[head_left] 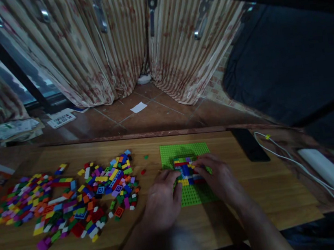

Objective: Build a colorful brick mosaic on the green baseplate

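A bright green studded baseplate lies on the wooden table. On its middle stands a low structure of toy building bricks in blue, red, yellow and white. My left hand is closed against the structure's left edge, thumb and fingers curled around that side. From the right, my right hand reaches over, with thumb and fingertips pinched at the structure's upper right part. A small yellow brick shows at those fingertips; whether it is attached cannot be told. The right fingers hide the structure's right end.
Many loose bricks in mixed colours lie spread over the table's left side. A single red brick and a green one sit nearer the baseplate. A black phone, a white cable and a white power bank are at right.
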Tool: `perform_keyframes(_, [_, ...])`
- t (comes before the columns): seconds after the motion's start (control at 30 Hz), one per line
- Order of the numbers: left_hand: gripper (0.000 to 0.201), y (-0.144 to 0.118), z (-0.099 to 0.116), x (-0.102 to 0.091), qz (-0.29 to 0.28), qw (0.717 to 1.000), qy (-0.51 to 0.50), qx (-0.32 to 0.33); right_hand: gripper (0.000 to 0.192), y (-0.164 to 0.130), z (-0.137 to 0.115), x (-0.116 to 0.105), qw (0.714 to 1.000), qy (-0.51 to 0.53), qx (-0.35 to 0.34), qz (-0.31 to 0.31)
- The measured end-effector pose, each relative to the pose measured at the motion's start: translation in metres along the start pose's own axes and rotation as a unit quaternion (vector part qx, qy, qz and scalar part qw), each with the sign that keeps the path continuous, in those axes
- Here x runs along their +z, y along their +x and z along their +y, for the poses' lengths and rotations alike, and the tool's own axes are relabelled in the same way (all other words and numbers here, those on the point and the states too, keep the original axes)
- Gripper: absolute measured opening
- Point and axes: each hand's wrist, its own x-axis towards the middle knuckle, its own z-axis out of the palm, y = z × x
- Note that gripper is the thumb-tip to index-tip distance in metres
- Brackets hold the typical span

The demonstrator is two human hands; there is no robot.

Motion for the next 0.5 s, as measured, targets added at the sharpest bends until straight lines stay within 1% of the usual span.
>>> perform_keyframes(0.13, [0.028,-0.001,-0.0018,0.0026,-0.012,1.0,0.015,0.006,0.012,-0.0032,-0.0004,-0.0005,1.0,0.0,0.001,-0.01])
perform_keyframes(0.33, [0.029,-0.0018,-0.0002,0.002,-0.029,0.999,0.033,-0.003,0.013,-0.0045,-0.0011,0.002,0.999,0.006,0.0,-0.031])
perform_keyframes(0.5, [0.03,-0.0015,0.0004,0.0008,-0.028,0.999,0.039,0.004,0.013,-0.0041,-0.0039,0.0014,0.999,0.004,0.012,-0.042])
